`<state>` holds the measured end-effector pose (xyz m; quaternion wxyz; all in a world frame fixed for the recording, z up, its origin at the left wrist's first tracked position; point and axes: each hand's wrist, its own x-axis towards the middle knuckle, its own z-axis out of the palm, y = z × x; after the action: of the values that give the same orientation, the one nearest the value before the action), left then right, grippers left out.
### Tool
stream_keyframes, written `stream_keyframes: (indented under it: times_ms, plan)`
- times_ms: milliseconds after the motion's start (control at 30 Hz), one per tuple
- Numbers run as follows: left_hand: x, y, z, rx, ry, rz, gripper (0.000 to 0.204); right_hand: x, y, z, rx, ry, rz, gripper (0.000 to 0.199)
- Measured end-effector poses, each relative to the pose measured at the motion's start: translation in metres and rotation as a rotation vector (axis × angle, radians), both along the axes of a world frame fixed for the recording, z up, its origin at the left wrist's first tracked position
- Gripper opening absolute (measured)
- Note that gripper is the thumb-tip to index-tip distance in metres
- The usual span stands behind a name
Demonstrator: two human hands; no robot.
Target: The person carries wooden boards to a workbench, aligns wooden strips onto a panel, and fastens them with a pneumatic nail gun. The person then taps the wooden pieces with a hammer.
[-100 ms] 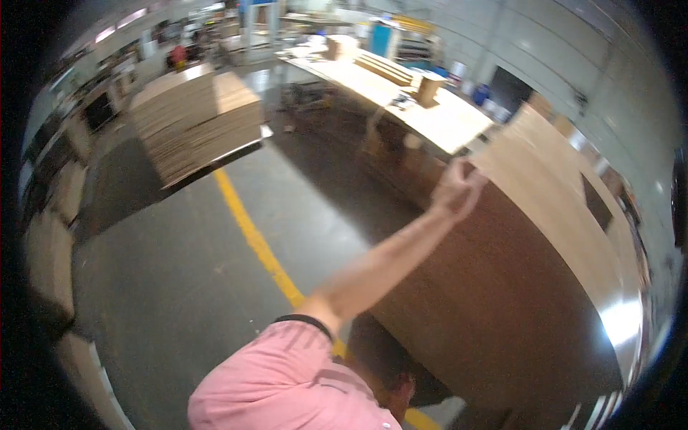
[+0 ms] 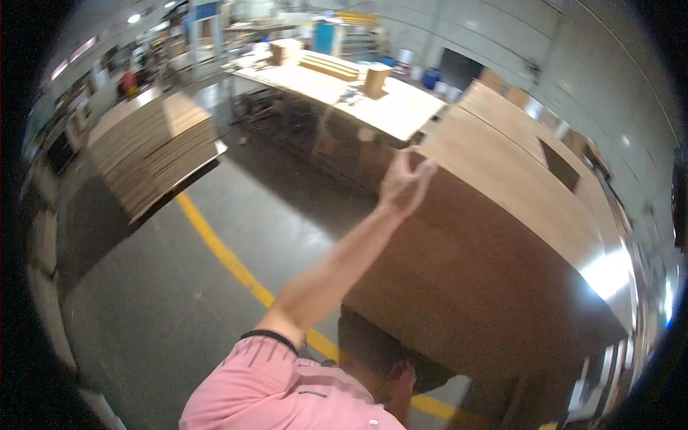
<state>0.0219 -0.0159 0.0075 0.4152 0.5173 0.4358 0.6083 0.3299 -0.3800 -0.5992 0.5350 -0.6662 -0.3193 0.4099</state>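
One left hand (image 2: 406,188), 2 o'clock; one brown panel (image 2: 487,279), 4; one line (image 2: 228,256), 8; one stack (image 2: 154,147), 10; one table (image 2: 405,118), 12; one blue barrel (image 2: 431,77), 1.

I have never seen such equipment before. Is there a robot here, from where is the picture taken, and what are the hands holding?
There is no robot, only a person with two bare hands. The camera sits on the person's head and looks down; its fisheye lens bends straight edges near the rim. The left hand reaches to the upper corner of a large brown panel and seems to pinch its edge. The right hand is low, in shadow; its grip is unclear. Behind, a light-topped table carries a wooden block and long pieces. To the left stands a stack of sheets.
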Motion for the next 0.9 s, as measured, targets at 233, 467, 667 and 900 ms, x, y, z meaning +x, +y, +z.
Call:
stream_keyframes:
  times_ms: [233, 467, 667, 900]
  plan:
    - [-0.048, -0.050, -0.014, 0.109, -0.107, -0.138, 0.064, -0.024, 0.104, 0.230, 0.296, 0.051, -0.318, 0.050]
    - [-0.100, -0.043, -0.016, -0.006, -0.096, -0.359, 0.080, 0.089, 0.158, 0.404, 0.691, -0.537, -0.841, 0.054]
    - [-0.087, 0.009, 0.001, -0.227, 0.074, -0.563, 0.105, 0.273, 0.178, 0.469, 0.629, -1.035, -1.109, 0.055]
    - [-0.104, 0.028, 0.014, -0.365, 0.049, -0.914, 0.088, 0.241, 0.196, 0.511, 0.501, -0.308, -0.515, 0.057]
